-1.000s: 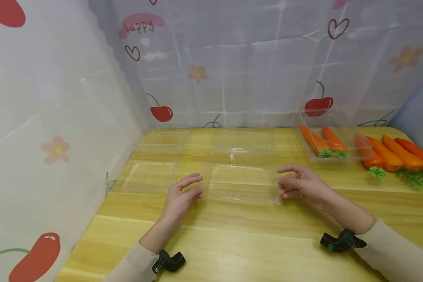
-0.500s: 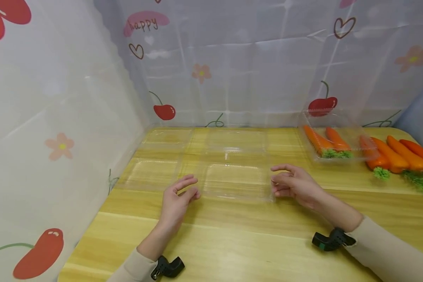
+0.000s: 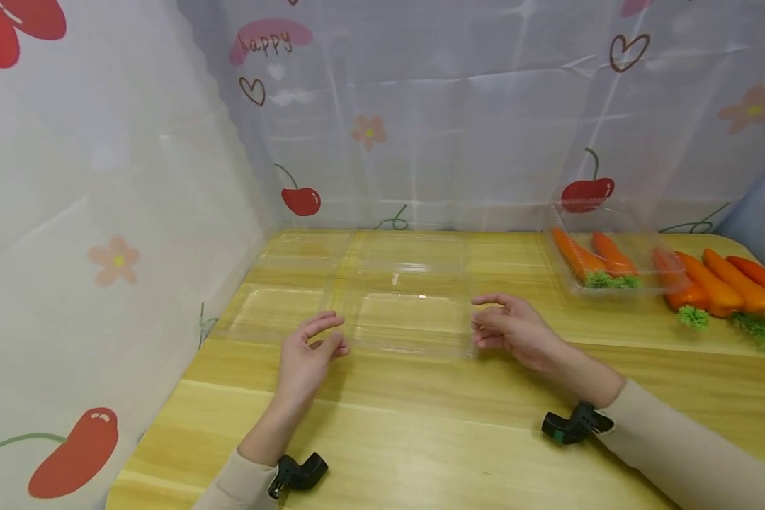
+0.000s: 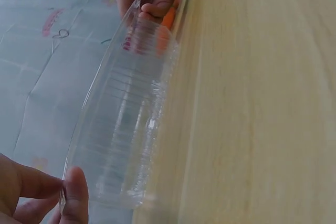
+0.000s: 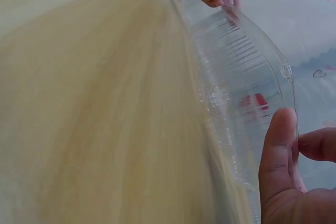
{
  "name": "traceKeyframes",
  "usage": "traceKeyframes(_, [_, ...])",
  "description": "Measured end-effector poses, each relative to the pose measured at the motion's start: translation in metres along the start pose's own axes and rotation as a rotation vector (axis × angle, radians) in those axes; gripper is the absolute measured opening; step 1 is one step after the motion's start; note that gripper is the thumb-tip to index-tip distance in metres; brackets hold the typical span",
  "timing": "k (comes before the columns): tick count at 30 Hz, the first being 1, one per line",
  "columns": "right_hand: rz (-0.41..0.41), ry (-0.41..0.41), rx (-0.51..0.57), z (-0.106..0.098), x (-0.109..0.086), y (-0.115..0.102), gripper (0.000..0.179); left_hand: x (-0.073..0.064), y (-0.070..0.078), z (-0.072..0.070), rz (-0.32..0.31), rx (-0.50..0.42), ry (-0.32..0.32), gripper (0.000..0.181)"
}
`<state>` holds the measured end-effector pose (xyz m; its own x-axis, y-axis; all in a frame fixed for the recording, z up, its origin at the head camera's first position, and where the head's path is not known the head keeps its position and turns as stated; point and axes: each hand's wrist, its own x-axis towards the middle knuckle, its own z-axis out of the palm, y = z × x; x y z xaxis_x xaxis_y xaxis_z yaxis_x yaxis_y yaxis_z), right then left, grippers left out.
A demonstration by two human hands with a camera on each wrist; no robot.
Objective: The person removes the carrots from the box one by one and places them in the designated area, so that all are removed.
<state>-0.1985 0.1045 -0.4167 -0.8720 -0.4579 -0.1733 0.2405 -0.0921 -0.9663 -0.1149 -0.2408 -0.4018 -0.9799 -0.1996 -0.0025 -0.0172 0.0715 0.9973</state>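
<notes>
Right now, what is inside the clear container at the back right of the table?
Two orange carrots with green tops show through the clear container. What lies directly beneath them is covered. I cannot tell whether a third carrot, overlapping its right edge, is inside.

The head view's edge crops the rightmost carrot [image 3: 763, 280]; wrist views cut off the left hand [image 4: 32, 183] and right hand [image 5: 287, 199]
</notes>
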Motion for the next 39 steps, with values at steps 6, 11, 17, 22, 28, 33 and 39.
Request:
traceKeyframes(6, [-0.008, -0.006, 0.013, 0.008, 0.006, 0.0, 0.049, 0.004, 0.005, -0.007, 0.006, 0.043, -0.012, 0.03])
traceKeyframes(11, [-0.002, -0.004, 0.021, 0.014, 0.01, 0.002, 0.048, 0.004, 0.006, -0.01, -0.008, 0.056, -0.02, 0.03])
traceKeyframes(17, [-0.001, 0.0, 0.025, 0.018, 0.014, 0.004, 0.048, 0.005, 0.007, -0.012, -0.034, 0.067, -0.04, 0.031])
traceKeyframes(22, [-0.002, -0.006, 0.026, 0.021, 0.015, 0.003, 0.051, 0.005, 0.008, -0.013, -0.045, 0.072, -0.066, 0.032])
traceKeyframes(28, [0.003, -0.019, 0.04, 0.022, 0.017, 0.002, 0.052, 0.005, 0.01, -0.013, -0.046, 0.063, -0.076, 0.032])
traceKeyframes(33, [0.014, -0.037, 0.023, 0.021, 0.017, 0.001, 0.054, 0.002, 0.01, -0.013, -0.05, 0.077, -0.065, 0.028])
traceKeyframes(39, [0.036, -0.043, -0.025, 0.011, 0.016, 0.002, 0.055, -0.003, 0.011, -0.012, -0.039, 0.116, -0.05, 0.026])
